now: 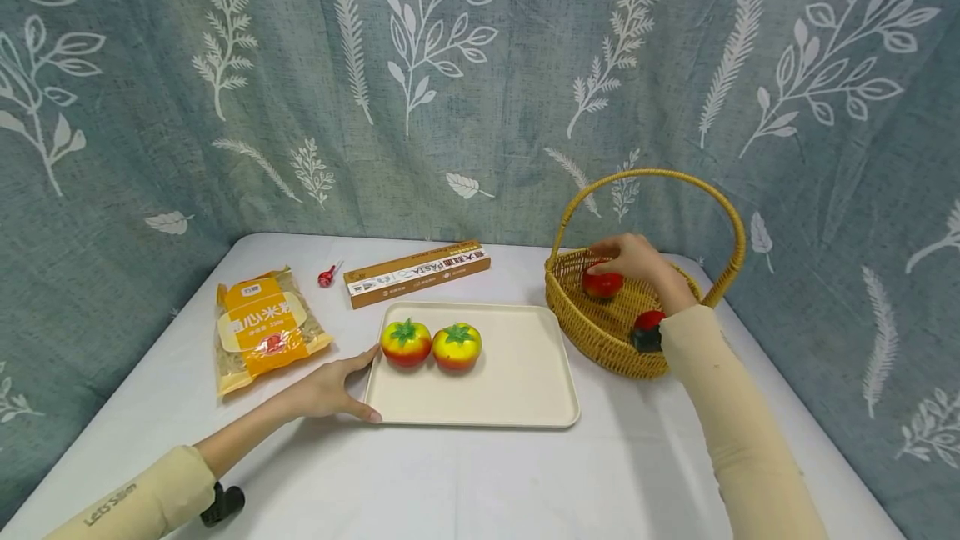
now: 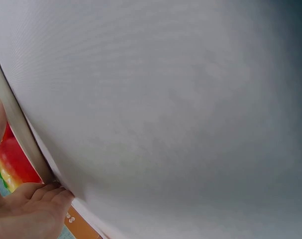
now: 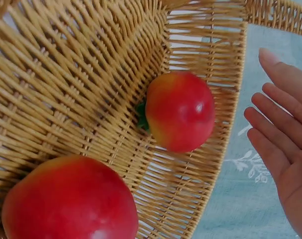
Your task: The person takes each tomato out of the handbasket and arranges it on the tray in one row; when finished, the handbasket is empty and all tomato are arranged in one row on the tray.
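On the cream tray (image 1: 517,365) sit two yellow-and-red tomatoes (image 1: 406,343) with green tops, side by side at its left end. My left hand (image 1: 330,390) touches the tray's left side, thumb near the front corner and fingers spread toward the nearer tomato. In the left wrist view, the fingers (image 2: 51,194) lie against the tray's rim. Over the wicker basket (image 1: 592,336), my right hand (image 1: 633,261) hovers above a red tomato (image 1: 602,283). The right wrist view shows this hand (image 3: 290,119) with extended fingers, apart from the tomato (image 3: 180,112). Another red tomato (image 3: 71,204) lies in the basket.
A bag of grain (image 1: 266,327) in orange and clear packaging lies left of the tray. Behind the tray are a long brown pasta box (image 1: 417,273) and a small red lollipop (image 1: 327,276). The basket's tall handle (image 1: 660,173) arches over the right arm. A patterned curtain (image 1: 495,107) borders the table.
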A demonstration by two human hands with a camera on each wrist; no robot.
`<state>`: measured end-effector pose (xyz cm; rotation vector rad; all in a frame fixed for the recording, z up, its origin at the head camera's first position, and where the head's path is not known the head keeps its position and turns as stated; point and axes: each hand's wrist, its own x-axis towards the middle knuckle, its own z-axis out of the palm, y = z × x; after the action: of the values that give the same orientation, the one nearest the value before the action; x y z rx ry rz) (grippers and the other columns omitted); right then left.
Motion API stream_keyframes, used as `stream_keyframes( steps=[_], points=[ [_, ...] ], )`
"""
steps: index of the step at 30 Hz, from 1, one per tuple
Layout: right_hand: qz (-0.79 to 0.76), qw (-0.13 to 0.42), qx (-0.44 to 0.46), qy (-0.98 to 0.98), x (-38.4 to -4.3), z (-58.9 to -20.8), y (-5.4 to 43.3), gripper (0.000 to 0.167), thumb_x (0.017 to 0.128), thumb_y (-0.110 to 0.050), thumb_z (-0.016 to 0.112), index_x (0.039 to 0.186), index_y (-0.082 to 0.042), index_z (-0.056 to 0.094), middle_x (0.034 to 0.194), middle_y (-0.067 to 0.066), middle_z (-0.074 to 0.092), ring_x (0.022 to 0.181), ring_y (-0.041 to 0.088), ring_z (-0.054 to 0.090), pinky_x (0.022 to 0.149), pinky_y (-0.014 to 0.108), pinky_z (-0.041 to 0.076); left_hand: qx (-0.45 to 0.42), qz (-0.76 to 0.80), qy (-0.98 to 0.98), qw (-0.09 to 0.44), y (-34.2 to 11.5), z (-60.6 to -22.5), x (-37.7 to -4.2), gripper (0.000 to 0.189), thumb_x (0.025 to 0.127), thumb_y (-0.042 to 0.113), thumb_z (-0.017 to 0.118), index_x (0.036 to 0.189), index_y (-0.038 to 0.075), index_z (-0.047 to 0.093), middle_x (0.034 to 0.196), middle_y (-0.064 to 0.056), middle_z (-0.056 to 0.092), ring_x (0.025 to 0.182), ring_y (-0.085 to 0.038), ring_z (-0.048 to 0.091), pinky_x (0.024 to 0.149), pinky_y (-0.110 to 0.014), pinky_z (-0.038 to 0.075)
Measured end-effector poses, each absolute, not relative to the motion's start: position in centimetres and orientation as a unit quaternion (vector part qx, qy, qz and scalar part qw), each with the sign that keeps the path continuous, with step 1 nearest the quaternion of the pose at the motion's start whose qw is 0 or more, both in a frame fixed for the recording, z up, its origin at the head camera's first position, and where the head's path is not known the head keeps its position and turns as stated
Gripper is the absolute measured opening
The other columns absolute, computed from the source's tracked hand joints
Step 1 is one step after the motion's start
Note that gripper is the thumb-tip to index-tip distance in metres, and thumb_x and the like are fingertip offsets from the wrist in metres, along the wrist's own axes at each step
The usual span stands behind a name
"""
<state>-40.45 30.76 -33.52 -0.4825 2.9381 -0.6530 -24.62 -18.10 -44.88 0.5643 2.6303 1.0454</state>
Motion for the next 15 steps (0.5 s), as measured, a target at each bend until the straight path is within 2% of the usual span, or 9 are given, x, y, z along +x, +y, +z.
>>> stream_keyframes(
  steps=[8, 15],
  points=[
    [-0.212, 0.069, -0.123, 0.967, -41.5, -34.0, 30.9, 0.053, 0.090, -0.027, 0.070, 0.133, 0.002, 0.056, 0.133, 0.025, 0.054, 0.124, 0.044, 0.046, 0.099, 0.056, 0.042, 0.191, 0.365, 0.902, 0.130, -18.2, -45.1, -24.6, 0.112, 0.066, 0.038, 0.089, 0.150, -0.001, 0.026, 0.150, -0.027, 0.031, 0.135, -0.046, 0.031, 0.109, -0.058, 0.027],
    [-0.197, 0.073, -0.129, 0.969, -42.4, -34.8, 31.5, 0.052, 0.090, -0.025, 0.070, 0.132, 0.003, 0.056, 0.131, 0.026, 0.055, 0.122, 0.045, 0.046, 0.099, 0.057, 0.041, 0.191, 0.367, 0.901, 0.129, -18.2, -45.1, -24.6, 0.112, 0.066, 0.037, 0.089, 0.151, -0.001, 0.026, 0.150, -0.027, 0.031, 0.135, -0.046, 0.031, 0.109, -0.058, 0.027]
  ],
)
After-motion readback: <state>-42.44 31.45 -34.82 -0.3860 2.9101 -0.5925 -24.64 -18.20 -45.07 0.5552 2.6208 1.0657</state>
